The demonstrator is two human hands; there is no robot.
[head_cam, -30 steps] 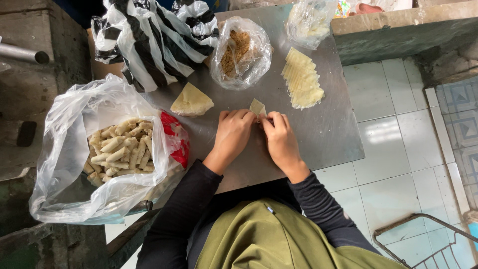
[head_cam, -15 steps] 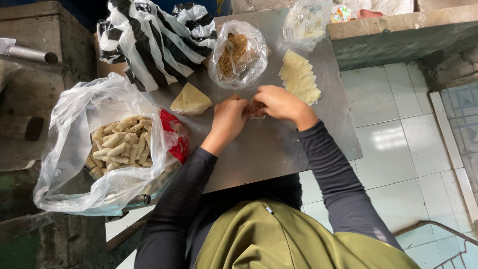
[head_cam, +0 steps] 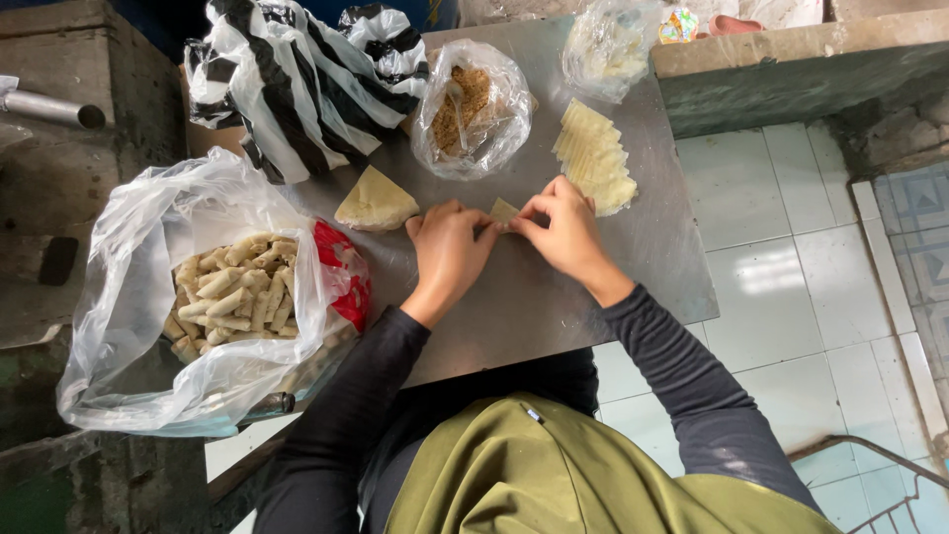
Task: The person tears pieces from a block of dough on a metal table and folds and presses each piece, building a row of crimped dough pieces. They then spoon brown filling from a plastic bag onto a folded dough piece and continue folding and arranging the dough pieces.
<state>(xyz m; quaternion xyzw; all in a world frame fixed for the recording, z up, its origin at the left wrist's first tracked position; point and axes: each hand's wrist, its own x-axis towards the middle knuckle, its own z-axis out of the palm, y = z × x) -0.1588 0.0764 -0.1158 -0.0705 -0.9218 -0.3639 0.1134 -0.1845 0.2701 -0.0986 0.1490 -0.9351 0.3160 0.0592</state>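
Pale wrapper (head_cam: 503,211), pinched by both hands, clear bags nearby

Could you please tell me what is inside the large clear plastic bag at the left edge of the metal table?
The large clear plastic bag holds a heap of pale rolled pastry sticks, beside a red wrapper. Whatever lies below the top layer is covered.

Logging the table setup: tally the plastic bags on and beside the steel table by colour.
Clear plastic bags: 3, the big bag of finished rolls, the bag of brown filling, the bag at the far edge
Black-and-white striped bags: 1
Total: 4
Both hands, left hand and right hand, pinch a small wrapper between the fingers.
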